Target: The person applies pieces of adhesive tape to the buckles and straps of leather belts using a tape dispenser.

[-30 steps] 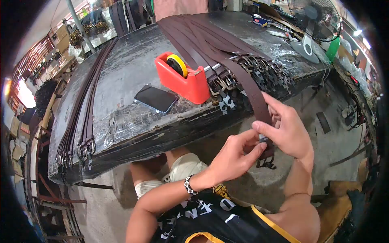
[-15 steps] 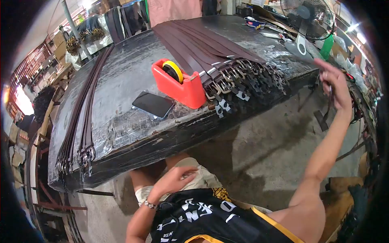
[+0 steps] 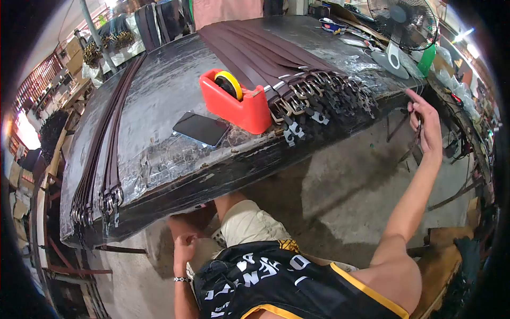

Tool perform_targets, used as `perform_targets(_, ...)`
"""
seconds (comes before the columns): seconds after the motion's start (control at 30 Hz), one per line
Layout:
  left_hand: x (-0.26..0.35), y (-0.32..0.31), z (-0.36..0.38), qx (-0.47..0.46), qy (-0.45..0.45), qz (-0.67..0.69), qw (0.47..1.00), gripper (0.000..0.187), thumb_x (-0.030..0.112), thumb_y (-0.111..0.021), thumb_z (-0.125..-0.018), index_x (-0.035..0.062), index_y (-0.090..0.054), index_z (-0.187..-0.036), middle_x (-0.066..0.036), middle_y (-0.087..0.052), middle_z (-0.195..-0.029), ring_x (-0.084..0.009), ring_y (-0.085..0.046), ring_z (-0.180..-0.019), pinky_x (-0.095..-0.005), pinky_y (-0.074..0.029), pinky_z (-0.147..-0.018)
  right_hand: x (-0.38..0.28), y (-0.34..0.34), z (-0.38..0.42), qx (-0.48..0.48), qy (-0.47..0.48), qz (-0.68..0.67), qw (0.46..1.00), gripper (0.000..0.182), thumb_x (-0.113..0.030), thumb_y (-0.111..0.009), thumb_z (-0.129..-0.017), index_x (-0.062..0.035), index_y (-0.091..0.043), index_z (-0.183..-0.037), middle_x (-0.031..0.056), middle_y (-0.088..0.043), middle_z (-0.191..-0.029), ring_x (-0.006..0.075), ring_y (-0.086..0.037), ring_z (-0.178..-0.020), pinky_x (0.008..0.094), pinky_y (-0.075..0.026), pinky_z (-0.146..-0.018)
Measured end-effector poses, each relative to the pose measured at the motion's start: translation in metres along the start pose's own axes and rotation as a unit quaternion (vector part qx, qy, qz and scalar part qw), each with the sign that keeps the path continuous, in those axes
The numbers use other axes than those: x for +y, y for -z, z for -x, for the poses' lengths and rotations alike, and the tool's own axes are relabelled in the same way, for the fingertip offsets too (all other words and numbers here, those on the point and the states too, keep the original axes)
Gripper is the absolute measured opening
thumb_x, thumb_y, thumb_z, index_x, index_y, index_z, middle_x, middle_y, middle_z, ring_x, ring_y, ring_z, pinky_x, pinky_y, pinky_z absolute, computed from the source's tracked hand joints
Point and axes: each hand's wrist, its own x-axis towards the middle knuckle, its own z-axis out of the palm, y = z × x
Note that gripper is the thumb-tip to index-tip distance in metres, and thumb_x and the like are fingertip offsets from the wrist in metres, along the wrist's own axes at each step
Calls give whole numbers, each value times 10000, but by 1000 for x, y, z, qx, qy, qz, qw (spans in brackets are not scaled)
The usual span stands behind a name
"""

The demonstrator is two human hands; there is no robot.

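My right hand (image 3: 426,127) is off the table's right corner. Its index finger stretches forward; the other fingers curl around what looks like a thin dark strap (image 3: 416,140), partly hidden by the hand. Low beside my leg, my left hand (image 3: 185,246) has its fingers curled, with nothing visible in them. A thick row of dark brown belts (image 3: 255,50) lies across the table, metal buckles (image 3: 311,93) at the near edge. Beside them stands a red tape dispenser (image 3: 234,109) with a yellow-cored roll. A smaller bunch of belts (image 3: 118,109) lies on the left.
A black phone (image 3: 202,128) lies on the plastic-covered table (image 3: 159,95), near its front edge (image 3: 212,173). At the far right are a fan (image 3: 402,24), a green bottle (image 3: 426,61) and loose tools. More belts hang behind the table at the left.
My left hand has dropped from over my lap down and left, beside my leg. My right hand has moved slightly left and down, its index finger still outstretched. The view has shifted slightly.
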Motion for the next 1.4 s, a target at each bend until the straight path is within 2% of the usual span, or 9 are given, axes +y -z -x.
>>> perform_targets(0.13,26,2,1,43,67,158,984,191,107,-608,-894,-48,-719,-895,-105,-686,-740,-185,-664,-714,-324,-528,-680,-17,-19,11,39,-10,80,996,458,-161,-583,-957,31,-593,-1373,-8,-594,-849,25,-424,-555,215,-332,-501)
perform_targets(0.4,14,-3,-4,103,62,176,977,175,66,-593,-916,-49,-717,-960,-75,-677,-742,-136,-633,-659,-293,-506,-627,27,-46,8,9,-56,152,987,374,-277,-730,-947,-11,-687,-1206,-43,-572,-761,3,-400,-530,200,-257,-455)
perform_targets(0.5,20,-2,-2,106,82,146,980,176,64,-601,-916,-54,-717,-977,-82,-678,-745,-136,-639,-654,-294,-511,-622,42,-64,-16,10,-8,152,988,382,-264,-731,-945,16,-688,-1200,13,-675,-861,74,-569,-644,234,-419,-550)
perform_targets(0.6,31,2,1,107,84,144,980,184,67,-599,-915,-60,-720,-971,-87,-684,-749,-141,-647,-648,-299,-518,-622,64,-82,-60,2,82,240,967,412,-299,-739,-924,37,-706,-1160,110,-749,-992,201,-693,-847,322,-527,-757)
perform_targets(0.7,27,1,-1,106,76,137,982,189,67,-592,-916,-62,-722,-962,-90,-690,-752,-146,-653,-646,-299,-521,-623,65,-104,-111,-49,128,318,938,435,-344,-743,-896,35,-730,-1110,188,-755,-1047,277,-715,-977,373,-523,-892)
perform_targets(1.07,21,-5,-2,116,84,166,976,201,78,-600,-910,-64,-720,-985,-92,-698,-761,-141,-656,-647,-302,-535,-631,86,-227,-266,-209,153,490,833,477,-459,-781,-813,-17,-783,-991,229,-750,-979,365,-729,-937,431,-556,-867)
perform_targets(1.27,18,-2,0,100,99,140,980,183,52,-587,-913,-59,-718,-977,-99,-713,-801,-140,-654,-656,-297,-534,-632,90,-238,-258,-249,151,535,793,558,-492,-767,-822,4,-757,-1077,232,-742,-1063,361,-724,-986,432,-553,-882)
perform_targets(1.37,23,-4,-2,107,93,171,975,193,63,-591,-910,-68,-713,-983,-111,-710,-795,-142,-655,-660,-304,-535,-637,64,-206,-248,-288,96,511,805,533,-484,-708,-888,5,-751,-1097,184,-755,-1037,273,-713,-943,383,-537,-848)
perform_targets(1.4,25,-3,-2,104,90,163,977,197,66,-593,-910,-70,-712,-987,-112,-709,-792,-144,-655,-660,-306,-534,-638,65,-192,-246,-244,160,518,804,550,-481,-712,-885,14,-739,-1122,174,-756,-1047,268,-707,-923,383,-536,-842)
